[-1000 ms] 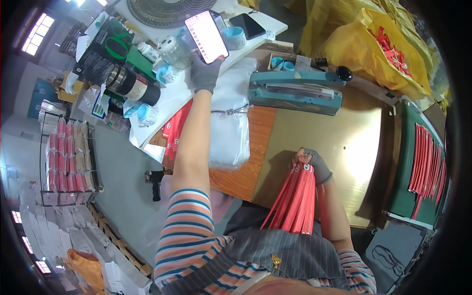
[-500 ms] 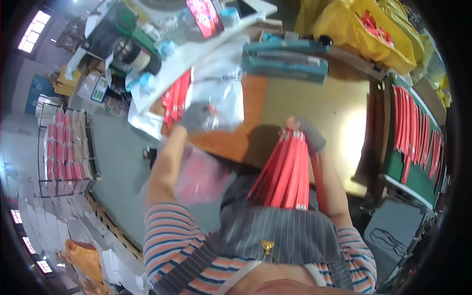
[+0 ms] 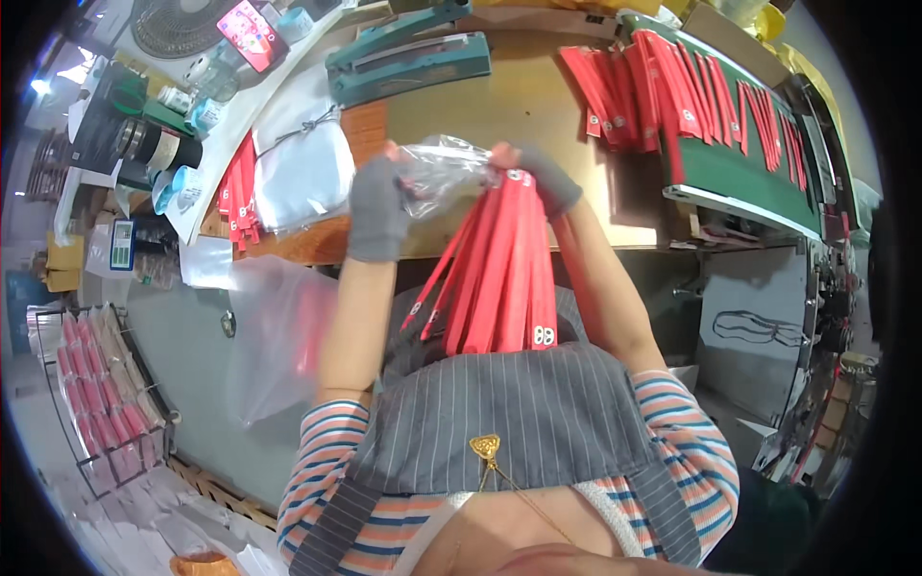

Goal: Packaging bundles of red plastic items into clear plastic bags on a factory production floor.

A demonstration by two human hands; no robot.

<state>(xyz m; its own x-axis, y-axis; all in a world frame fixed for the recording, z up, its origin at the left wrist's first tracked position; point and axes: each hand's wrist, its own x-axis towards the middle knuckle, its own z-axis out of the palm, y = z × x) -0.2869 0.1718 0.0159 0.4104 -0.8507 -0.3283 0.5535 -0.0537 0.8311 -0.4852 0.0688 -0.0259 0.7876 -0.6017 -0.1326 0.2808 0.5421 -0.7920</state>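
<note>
My left hand (image 3: pixel 377 204), in a grey fingerless glove, pinches one side of a crumpled clear plastic bag (image 3: pixel 437 175). My right hand (image 3: pixel 545 180), gloved likewise, is closed around the upper end of a bundle of long flat red strips (image 3: pixel 499 264). Its fingertips touch the bag's other side. The strips fan downward in front of my apron, with small white marks at their lower ends. The bag's mouth is too crumpled to make out. On the table to the left lies a stack of clear bags (image 3: pixel 303 178) with a dark tie across it.
Beyond my hands stands a teal bar sealer (image 3: pixel 413 72) on the table (image 3: pixel 538 96). More red strips (image 3: pixel 615 96) lie at the end of a green conveyor belt (image 3: pixel 759 178). Left are a small red pile (image 3: pixel 238 197), a phone (image 3: pixel 252 36) and a hanging plastic bag (image 3: pixel 274 336).
My left hand has left the bag stack and come right to the strips with a clear bag. The view has turned rightward. Red strips now show at the belt's end.
</note>
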